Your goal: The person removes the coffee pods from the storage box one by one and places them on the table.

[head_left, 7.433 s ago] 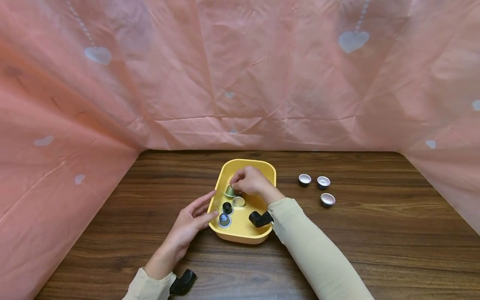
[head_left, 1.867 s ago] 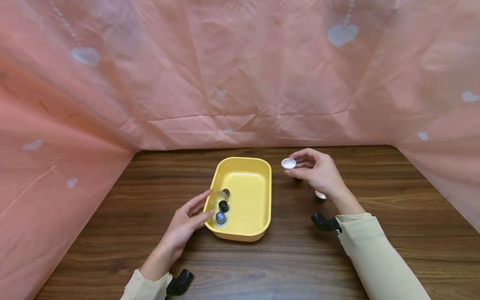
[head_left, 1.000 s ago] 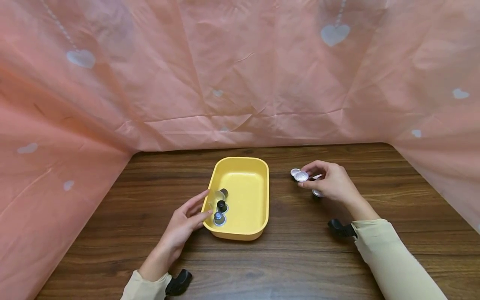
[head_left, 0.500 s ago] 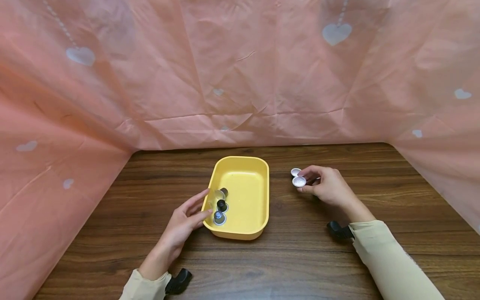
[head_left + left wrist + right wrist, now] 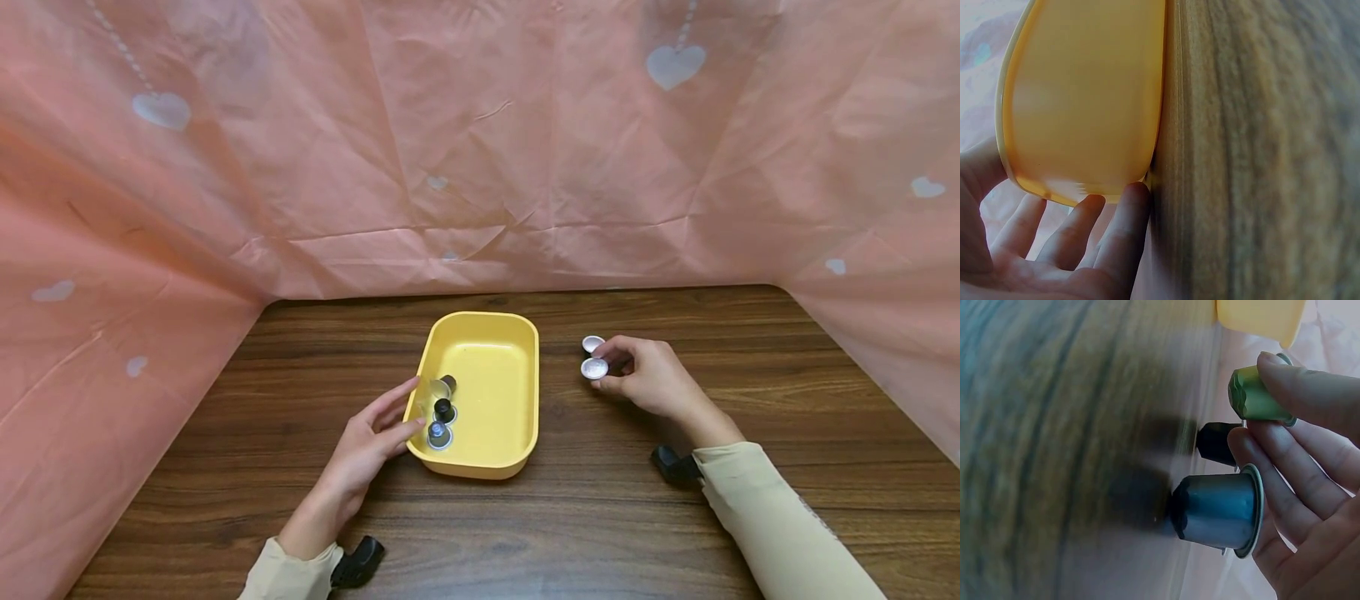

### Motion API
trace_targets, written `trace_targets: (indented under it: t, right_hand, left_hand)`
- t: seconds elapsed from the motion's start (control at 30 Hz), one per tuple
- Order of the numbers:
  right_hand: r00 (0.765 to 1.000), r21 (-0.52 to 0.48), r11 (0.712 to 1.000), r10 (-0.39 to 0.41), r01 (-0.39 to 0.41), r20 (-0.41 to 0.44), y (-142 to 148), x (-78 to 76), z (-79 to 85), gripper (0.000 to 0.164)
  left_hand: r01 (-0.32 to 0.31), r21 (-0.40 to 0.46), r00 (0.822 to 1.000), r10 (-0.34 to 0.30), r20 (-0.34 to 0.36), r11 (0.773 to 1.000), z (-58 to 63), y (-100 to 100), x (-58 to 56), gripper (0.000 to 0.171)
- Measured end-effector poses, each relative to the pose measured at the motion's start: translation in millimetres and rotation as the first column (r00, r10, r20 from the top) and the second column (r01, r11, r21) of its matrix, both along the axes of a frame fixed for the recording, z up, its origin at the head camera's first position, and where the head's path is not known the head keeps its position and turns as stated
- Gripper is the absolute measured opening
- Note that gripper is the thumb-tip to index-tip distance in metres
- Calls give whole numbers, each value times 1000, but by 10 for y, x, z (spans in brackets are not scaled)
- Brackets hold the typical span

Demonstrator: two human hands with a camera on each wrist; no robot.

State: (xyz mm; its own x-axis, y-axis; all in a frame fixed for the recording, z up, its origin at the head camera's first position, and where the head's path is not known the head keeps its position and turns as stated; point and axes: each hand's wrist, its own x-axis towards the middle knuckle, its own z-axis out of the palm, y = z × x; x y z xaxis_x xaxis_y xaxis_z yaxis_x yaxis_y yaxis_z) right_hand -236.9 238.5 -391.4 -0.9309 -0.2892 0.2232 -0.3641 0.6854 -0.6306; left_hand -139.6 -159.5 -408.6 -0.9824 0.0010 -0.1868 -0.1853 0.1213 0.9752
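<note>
My right hand (image 5: 648, 375) pinches a green coffee capsule (image 5: 1257, 394) between thumb and fingers, foil lid up, low over the table right of the tray. Close behind it stands a dark capsule (image 5: 1216, 442). A blue capsule (image 5: 1219, 509) stands bottom-down beneath the fingers in the right wrist view; the hand hides it from the head view. At the left side of the yellow tray (image 5: 483, 471), my left hand (image 5: 367, 450) rests its fingertips against the outer wall, thumb at the rim. Inside lie a blue-topped capsule (image 5: 438, 433), a black capsule (image 5: 444, 410) and a tipped capsule (image 5: 447, 383).
The wooden table (image 5: 315, 350) runs back to a pink curtain (image 5: 480, 167) printed with hearts, which also closes in both sides. The tray's right wall stands a short way left of the capsules on the table.
Over several seconds my right hand has carried the green capsule from inside the tray to the table on the right. Lately it shifted slightly left and lower. My left hand stays at the tray.
</note>
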Motion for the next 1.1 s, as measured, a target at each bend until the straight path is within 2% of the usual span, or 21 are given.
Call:
trace_targets:
  t: [0.47,1.1]
  right_hand:
    - [1000,-4,1000,-14,14,12,-8,-1,-28,30]
    - [1000,94,995,12,-11,-11,13,-4,-31,28]
  left_hand:
    - [1,-10,1000,-1,-1,1000,5,1,-2,60]
    - [-2,-25,1000,2,8,1000,11,6,7,60]
